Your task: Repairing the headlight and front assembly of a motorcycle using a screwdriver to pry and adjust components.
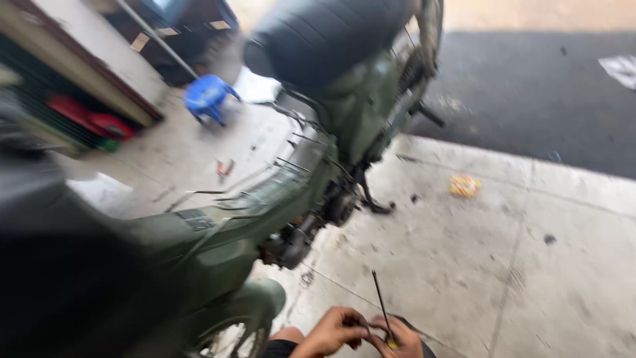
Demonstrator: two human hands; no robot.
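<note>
A dark green motorbike [265,192] with a black seat [324,36] stands on the concrete floor, its front wheel [232,331] at the bottom left. Both my hands are low at the bottom edge, beside the front wheel. My left hand [331,331] and my right hand [397,338] are closed together around a thin black rod-like tool [381,301] with a yellow bit at its base. The rod sticks up and tilts left. The view is blurred, so the exact grip is hard to make out.
A small blue plastic stool [209,96] stands behind the bike near a wall. Red containers [89,119] sit at the left. A crumpled yellow wrapper [464,185] lies on the concrete [503,265]. Dark asphalt [543,93] runs along the far right.
</note>
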